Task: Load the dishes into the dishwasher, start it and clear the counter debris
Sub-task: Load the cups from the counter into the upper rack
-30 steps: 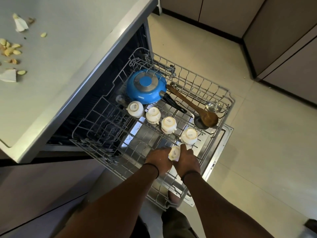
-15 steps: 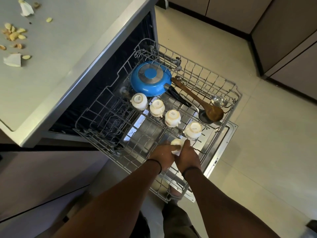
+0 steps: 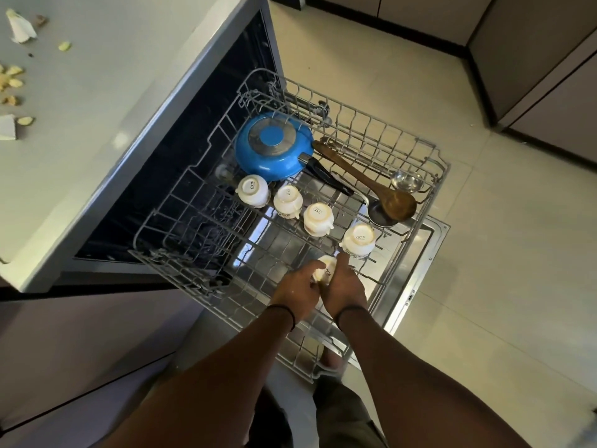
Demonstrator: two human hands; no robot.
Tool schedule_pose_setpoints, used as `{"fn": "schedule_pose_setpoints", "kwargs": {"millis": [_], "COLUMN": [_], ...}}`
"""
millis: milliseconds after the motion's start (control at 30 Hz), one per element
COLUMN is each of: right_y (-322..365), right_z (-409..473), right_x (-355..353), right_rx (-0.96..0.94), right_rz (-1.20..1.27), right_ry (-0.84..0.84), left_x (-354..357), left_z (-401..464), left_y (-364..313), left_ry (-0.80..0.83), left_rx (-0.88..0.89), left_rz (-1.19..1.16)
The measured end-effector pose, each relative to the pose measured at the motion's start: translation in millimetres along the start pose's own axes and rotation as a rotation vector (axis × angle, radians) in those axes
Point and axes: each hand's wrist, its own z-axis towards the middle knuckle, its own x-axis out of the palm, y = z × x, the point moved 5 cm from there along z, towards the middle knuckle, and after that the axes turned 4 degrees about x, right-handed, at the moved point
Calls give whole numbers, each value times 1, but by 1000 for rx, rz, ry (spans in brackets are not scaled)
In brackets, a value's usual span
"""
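Observation:
The wire dishwasher rack (image 3: 429,150) is pulled out over the open door (image 3: 416,276). Near its front, my left hand (image 3: 295,291) and my right hand (image 3: 344,286) both grip one white cup (image 3: 326,270), mostly hidden between the fingers. Behind it, several white cups stand upside down in a diagonal row, the nearest (image 3: 359,240) just beyond my right thumb. An upturned blue pan (image 3: 273,147) lies at the back, with a wooden spoon (image 3: 368,182), a metal ladle (image 3: 381,215) and a small steel bowl (image 3: 406,181) to its right.
The grey counter (image 3: 97,92) juts over the dishwasher at the left, with peel scraps (image 3: 14,80) and torn paper bits (image 3: 21,29) on it. Tiled floor (image 3: 500,253) lies to the right, cabinet fronts (image 3: 549,76) beyond. My foot (image 3: 329,360) shows under the rack's front.
Both hands stay closed on the same cup at the rack's front, tilting it slightly. The view has shifted, so the rack sits higher and the counter debris slides toward the left edge.

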Motion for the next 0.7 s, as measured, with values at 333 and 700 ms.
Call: {"fn": "schedule_pose_setpoints", "kwargs": {"millis": [333, 700], "right_y": [-9, -6], "right_z": [-1, -13], "right_x": [-6, -12], "right_rx": [-8, -38], "right_rz": [-57, -223], "right_ry": [41, -45], "left_x": [7, 2], "left_z": [3, 1], "left_y": [-6, 8], "left_ry": [-1, 52], "left_rx": [23, -10], "left_rz": [84, 180]}}
